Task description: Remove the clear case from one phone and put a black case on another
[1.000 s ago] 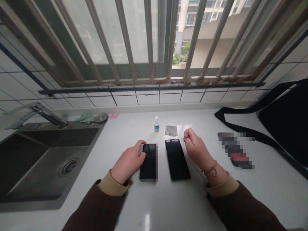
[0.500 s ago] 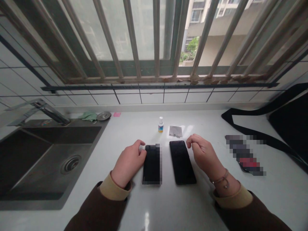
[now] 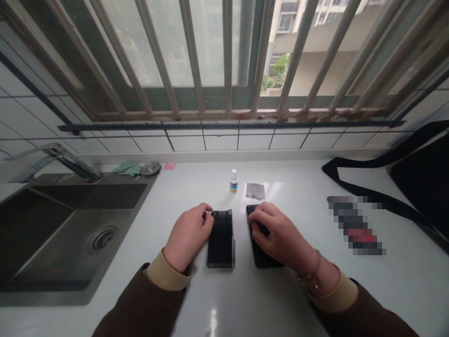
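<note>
A white tiled wall (image 3: pixel 220 142) rises behind a white countertop (image 3: pixel 224 309), and above the tiles a window with rust-marked metal bars (image 3: pixel 228 47) looks out on a pale apartment block.

At the far left, a stainless steel sink (image 3: pixel 70 243) is set into the counter, with a chrome faucet (image 3: pixel 70 161) behind it. Near the sink's back right corner lie a crumpled green cloth (image 3: pixel 126 169), a round metal drain strainer (image 3: pixel 150 168) and a small pink note (image 3: pixel 170 166).

The left hand (image 3: pixel 187 236), emerging from a dark brown sleeve with a beige cuff (image 3: pixel 166 276), is curled with its fingers together. Its fingertips (image 3: pixel 206 208) touch the upper left edge of a flat black smartphone (image 3: pixel 220 241), though I cannot tell if they grip it. Beyond the phones stand a small white dropper bottle with a blue and yellow label (image 3: pixel 233 181) and a square grey sachet (image 3: pixel 255 190).

The right hand (image 3: pixel 278 231) lies across a second black smartphone (image 3: pixel 263 260), fingers slightly spread and covering most of it; any pinch cannot be told. A thin beaded bracelet (image 3: pixel 312 271) circles that wrist. Farther right are a pixelated object (image 3: pixel 354 224) and a black bag with long straps (image 3: pixel 421 173).
</note>
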`<act>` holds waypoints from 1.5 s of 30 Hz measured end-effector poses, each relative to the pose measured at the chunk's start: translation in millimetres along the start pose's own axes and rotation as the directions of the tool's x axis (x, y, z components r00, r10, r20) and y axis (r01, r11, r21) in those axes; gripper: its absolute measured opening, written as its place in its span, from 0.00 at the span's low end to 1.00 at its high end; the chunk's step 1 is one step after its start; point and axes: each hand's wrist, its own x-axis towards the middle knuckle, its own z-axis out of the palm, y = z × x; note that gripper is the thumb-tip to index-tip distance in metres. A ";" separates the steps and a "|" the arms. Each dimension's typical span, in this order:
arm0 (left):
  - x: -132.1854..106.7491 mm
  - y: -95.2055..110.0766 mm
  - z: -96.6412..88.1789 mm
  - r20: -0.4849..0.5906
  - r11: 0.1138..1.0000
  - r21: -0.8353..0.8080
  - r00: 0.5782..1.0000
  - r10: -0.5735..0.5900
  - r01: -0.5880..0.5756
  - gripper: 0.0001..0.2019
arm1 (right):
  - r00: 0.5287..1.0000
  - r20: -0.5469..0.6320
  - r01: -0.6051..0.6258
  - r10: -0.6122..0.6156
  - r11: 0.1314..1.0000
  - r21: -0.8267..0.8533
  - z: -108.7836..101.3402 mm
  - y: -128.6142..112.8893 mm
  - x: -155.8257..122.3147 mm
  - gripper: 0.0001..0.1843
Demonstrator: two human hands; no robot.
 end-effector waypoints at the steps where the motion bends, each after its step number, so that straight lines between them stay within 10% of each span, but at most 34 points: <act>1: 0.2 0.0 0.5 -0.004 1.000 0.004 1.000 0.007 -0.007 0.13 | 1.000 0.021 0.021 -0.021 0.999 -0.039 3.0 -1.0 -0.5 0.09; 11: 0.1 0.2 4.6 0.002 0.998 0.023 0.999 0.052 -0.052 0.13 | 0.991 0.115 -0.037 0.066 0.970 -0.241 29.5 -0.8 -12.2 0.18; 27: -1.1 -1.0 7.2 0.021 0.999 0.008 0.999 0.044 -0.045 0.15 | 0.971 -0.056 -0.236 0.232 0.899 -0.368 34.8 -2.9 -12.9 0.11; 37: -1.7 -3.1 10.4 0.022 0.997 -0.017 0.997 0.074 -0.074 0.20 | 0.995 -0.005 -0.095 0.098 0.951 -0.294 28.0 -9.7 -11.0 0.16; 45: -2.3 0.1 9.2 0.048 0.997 -0.014 0.996 0.073 -0.073 0.19 | 0.949 0.269 0.194 -0.164 0.977 -0.092 20.3 -33.7 -12.8 0.10</act>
